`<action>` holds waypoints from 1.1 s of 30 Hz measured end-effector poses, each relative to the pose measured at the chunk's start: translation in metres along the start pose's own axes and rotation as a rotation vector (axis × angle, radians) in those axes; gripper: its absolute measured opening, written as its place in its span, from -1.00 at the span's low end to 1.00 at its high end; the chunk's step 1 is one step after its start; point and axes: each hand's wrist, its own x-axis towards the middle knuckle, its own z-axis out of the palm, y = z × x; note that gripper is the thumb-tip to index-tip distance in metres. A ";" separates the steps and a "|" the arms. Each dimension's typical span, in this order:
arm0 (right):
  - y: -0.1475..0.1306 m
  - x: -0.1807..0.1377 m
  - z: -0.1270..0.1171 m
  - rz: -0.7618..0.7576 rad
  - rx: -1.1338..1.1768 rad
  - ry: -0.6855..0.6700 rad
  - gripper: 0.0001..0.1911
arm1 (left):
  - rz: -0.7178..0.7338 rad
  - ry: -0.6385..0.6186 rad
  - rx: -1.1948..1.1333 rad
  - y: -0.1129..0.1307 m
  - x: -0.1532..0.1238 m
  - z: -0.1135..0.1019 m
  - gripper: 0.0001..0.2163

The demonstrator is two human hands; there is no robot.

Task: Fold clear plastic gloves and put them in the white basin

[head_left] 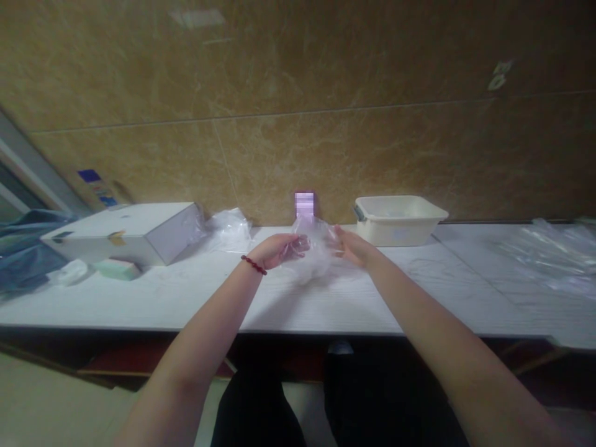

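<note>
A crumpled clear plastic bag point(314, 251) is held up above the white tabletop point(279, 304), roughly in the middle of the view. My left hand point(278, 249), with a dark red bead bracelet point(254, 265) at the wrist, grips the bag's left side. On the opposite side, the fingers of my right hand point(352, 247) close on the plastic. Motion blur and the film hide some fingertips. Whether anything sits inside the bag, I cannot tell. Just behind it, a small purple-and-white striped rectangle point(305, 203) shows against the wall.
Right of the bag stands a cream plastic bin point(400, 220) with a grey handle. Clear plastic bags point(554, 254) lie farther right. Leftward are white plastic point(229, 230), a white box point(121, 230), a pale green block point(117, 269) and a white roll-like item point(71, 272). A tiled wall point(372, 143) borders the table.
</note>
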 end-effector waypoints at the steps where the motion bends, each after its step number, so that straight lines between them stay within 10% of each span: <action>1: 0.002 0.002 0.000 0.065 0.078 -0.064 -0.54 | -0.010 0.019 -0.055 -0.001 0.003 -0.003 -0.83; 5: 0.019 0.013 0.006 0.219 0.199 -0.190 -0.71 | -0.028 0.099 -0.156 -0.015 0.020 -0.016 -0.83; 15: 0.067 0.025 0.011 0.235 0.147 0.021 -0.83 | -0.080 0.035 -0.123 -0.068 0.039 -0.041 -0.89; 33: 0.063 0.016 0.012 0.120 0.220 0.055 -0.90 | -0.019 -0.069 -0.191 -0.071 0.027 -0.042 -0.75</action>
